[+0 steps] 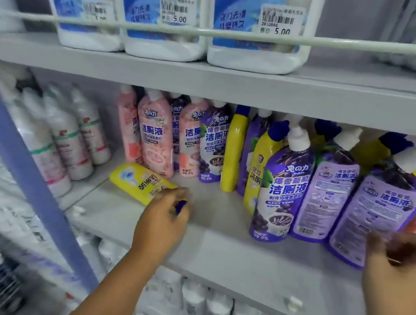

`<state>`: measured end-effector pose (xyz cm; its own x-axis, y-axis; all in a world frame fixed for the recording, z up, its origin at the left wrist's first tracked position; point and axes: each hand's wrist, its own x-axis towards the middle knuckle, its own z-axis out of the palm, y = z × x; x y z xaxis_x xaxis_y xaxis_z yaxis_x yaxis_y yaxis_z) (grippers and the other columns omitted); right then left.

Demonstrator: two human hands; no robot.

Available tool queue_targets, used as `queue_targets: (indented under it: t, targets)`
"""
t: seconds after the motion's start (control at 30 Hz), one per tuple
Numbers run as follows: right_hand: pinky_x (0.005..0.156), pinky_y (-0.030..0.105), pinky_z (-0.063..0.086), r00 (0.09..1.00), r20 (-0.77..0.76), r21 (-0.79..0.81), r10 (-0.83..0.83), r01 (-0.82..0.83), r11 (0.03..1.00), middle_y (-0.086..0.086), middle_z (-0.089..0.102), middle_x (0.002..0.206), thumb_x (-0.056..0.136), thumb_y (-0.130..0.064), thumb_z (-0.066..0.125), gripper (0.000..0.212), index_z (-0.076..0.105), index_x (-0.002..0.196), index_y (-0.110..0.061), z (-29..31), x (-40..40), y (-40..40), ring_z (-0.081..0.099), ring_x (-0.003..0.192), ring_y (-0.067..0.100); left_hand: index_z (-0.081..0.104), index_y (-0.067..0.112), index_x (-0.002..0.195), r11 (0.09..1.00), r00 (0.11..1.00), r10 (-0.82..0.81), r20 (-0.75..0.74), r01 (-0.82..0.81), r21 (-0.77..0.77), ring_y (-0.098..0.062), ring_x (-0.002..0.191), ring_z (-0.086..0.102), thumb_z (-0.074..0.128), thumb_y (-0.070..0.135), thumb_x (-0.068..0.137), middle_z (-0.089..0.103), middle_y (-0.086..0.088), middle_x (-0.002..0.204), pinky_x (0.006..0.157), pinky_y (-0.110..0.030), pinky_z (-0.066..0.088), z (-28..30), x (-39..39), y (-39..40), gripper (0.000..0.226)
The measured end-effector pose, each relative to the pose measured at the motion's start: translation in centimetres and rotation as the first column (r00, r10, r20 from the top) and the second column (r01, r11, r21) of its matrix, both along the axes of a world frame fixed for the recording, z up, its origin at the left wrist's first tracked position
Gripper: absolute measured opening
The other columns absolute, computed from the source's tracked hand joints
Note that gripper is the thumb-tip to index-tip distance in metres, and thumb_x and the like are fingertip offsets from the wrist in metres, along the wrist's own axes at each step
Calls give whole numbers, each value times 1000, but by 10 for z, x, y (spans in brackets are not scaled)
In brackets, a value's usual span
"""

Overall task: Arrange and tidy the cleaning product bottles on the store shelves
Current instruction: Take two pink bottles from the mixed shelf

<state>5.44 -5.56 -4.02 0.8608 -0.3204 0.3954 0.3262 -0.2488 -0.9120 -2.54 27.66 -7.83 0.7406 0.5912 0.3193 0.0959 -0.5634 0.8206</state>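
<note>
I work at the middle shelf (219, 213), which carries the stock from largest to smallest as follows. On the shelf above stand three large white jugs (169, 15) with blue labels behind a guard rail (221, 32). On the middle shelf, a group of purple bottles (284, 185) leans to the right at the front, with pink bottles (156, 135) and upright yellow bottles (234, 148) behind them. One fallen yellow bottle (140, 182) lies on its side at the left, its blue cap toward me.

The step in hand, as I judge it, is recovery of that fallen bottle. My left hand (164, 221) is at its cap end, fingers curled over the blue cap; motion blur prevents me from confirming a firm grip. My right hand (400, 258) is just beside the base of the rightmost purple bottle (378, 211), fingers loosely bent and holding nothing.

The next move calls for closing the left fingers round the neck, lifting the bottle upright and setting it among the yellow bottles. The leaning purple group then needs straightening.
</note>
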Motion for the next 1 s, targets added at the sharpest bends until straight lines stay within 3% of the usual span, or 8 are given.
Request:
queue_targets:
  t: [0.13,0.23,0.4,0.5,0.6,0.67,0.87,1.0]
  targets:
    - [64,17,43,985,5,-5,174,-174,985,8,60,83,96,-6,63,26,49,87,-26,5,-16,51,56,69,9,72,23,120,978,992,105,-73,-90,187,-24,106,67,67,32,86,70,0,119,94,-36,54,3,-17,72,35]
    - [60,14,44,944,-32,-30,330,-331,943,1,64,80,94,3,60,30,58,90,-27,7,-23,94,61,68,12,63,21,137,896,960,-58,-275,172,410,-32,125,59,68,30,76,64,-12,134,107,-29,41,15,-10,120,62]
    - [66,33,50,890,-119,-38,440,-446,894,11,65,80,90,-1,60,31,64,90,-32,0,-27,164,62,70,35,20,33,162,626,633,-87,-770,635,452,-23,154,21,74,27,79,22,1,168,126,-30,17,42,34,148,99]
    - [66,27,52,868,-163,-1,470,-476,879,3,68,77,86,-5,58,27,66,90,-30,-5,-28,195,64,66,25,24,35,160,561,545,-128,-829,729,392,-21,146,31,80,31,69,35,2,158,116,-26,30,46,59,148,107]
    - [66,19,51,850,-195,23,489,-495,869,-3,69,75,93,12,54,34,65,95,-20,-10,-28,212,64,64,18,41,34,148,583,559,-254,-790,740,336,-18,128,47,86,33,62,49,5,138,96,-23,40,45,67,150,97]
    - [67,25,52,860,-185,26,476,-480,877,-3,70,78,96,8,54,29,66,97,-18,-6,-30,213,65,63,17,47,35,142,632,590,-398,-703,732,256,-13,120,54,89,32,61,52,9,132,97,-24,45,47,60,141,91]
    - [59,20,51,914,-91,100,396,-388,916,9,67,78,101,2,53,16,65,102,-9,22,-32,207,61,57,14,56,44,123,753,743,-656,-136,655,-54,0,103,67,95,41,57,68,18,116,95,-33,56,65,74,97,77]
    - [61,22,54,921,-99,91,376,-368,925,8,68,79,102,-1,54,15,66,102,-11,33,-34,196,64,65,17,55,27,120,752,777,-618,116,628,-200,12,86,65,96,20,68,70,11,102,77,-10,50,60,91,49,66]
